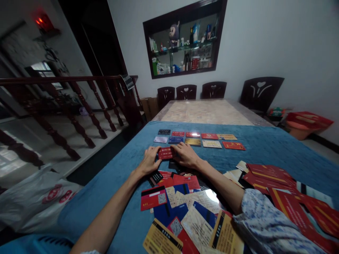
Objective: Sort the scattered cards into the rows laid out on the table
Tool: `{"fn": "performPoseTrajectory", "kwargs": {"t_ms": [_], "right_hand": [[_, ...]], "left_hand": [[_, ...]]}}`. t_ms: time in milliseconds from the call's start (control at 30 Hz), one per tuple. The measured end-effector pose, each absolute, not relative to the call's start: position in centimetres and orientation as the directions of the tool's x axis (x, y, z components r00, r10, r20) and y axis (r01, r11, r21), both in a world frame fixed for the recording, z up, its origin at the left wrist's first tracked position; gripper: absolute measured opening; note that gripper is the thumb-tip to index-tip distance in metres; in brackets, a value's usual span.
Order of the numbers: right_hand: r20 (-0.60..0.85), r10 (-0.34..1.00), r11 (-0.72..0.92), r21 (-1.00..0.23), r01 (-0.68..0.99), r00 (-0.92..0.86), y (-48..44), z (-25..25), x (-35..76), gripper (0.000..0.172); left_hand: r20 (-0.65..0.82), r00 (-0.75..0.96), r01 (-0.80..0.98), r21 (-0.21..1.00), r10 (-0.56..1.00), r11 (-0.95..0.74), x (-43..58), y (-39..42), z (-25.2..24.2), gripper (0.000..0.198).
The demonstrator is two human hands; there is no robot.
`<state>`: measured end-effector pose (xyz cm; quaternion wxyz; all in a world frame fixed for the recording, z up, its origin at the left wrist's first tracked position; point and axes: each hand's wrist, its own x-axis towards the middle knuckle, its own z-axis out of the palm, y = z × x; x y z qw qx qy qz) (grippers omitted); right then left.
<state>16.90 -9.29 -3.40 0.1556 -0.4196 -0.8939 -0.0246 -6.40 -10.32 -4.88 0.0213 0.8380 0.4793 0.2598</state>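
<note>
A dark red card (165,153) with pale lettering is between my two hands, just in front of two rows of laid-out cards. My left hand (150,159) pinches its left edge with thumb and fingers. At the opposite edge, my right hand (185,155) grips the card with bent fingers. Beyond it lie a dark blue card (176,140), a gold card (192,142) and a silvery card (160,139), among others. Below my hands spreads a loose overlapping pile, with a magenta card (154,198) and a gold-and-black card (162,237).
A blue cloth (127,158) covers the near part of the table (196,111). Several red card sleeves (272,176) are heaped at the right. Dark chairs (261,92) stand around the far end. A white plastic bag (34,201) sits at the left, near a wooden railing (90,100).
</note>
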Motion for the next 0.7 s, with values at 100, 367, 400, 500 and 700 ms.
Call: {"fn": "performPoseTrajectory", "kwargs": {"t_ms": [100, 367, 400, 500, 700], "right_hand": [[0.3, 0.742, 0.644, -0.071, 0.762, -0.6, -9.2, -3.1, 17.0, 0.046], [0.306, 0.753, 0.619, -0.027, 0.785, -0.582, -8.4, -2.2, 17.6, 0.053], [0.307, 0.75, 0.622, -0.025, 0.783, -0.586, -8.3, -2.1, 17.6, 0.053], [0.299, 0.749, 0.624, -0.021, 0.781, -0.591, -8.0, -1.5, 17.5, 0.052], [0.242, 0.769, 0.606, 0.018, 0.795, -0.591, -7.5, 0.2, 17.4, 0.047]], "left_hand": [[0.392, 0.42, 0.803, 0.259, 0.819, -0.536, -6.2, -10.4, -4.5, 0.052], [0.39, 0.438, 0.835, 0.157, 0.81, -0.527, -5.5, -10.3, -2.6, 0.05], [0.39, 0.44, 0.837, 0.149, 0.809, -0.527, -5.4, -10.2, -2.4, 0.05], [0.376, 0.451, 0.842, 0.121, 0.809, -0.526, -5.2, -9.7, -1.8, 0.05], [0.342, 0.482, 0.839, 0.087, 0.807, -0.537, -4.9, -8.0, -0.8, 0.043]]}}
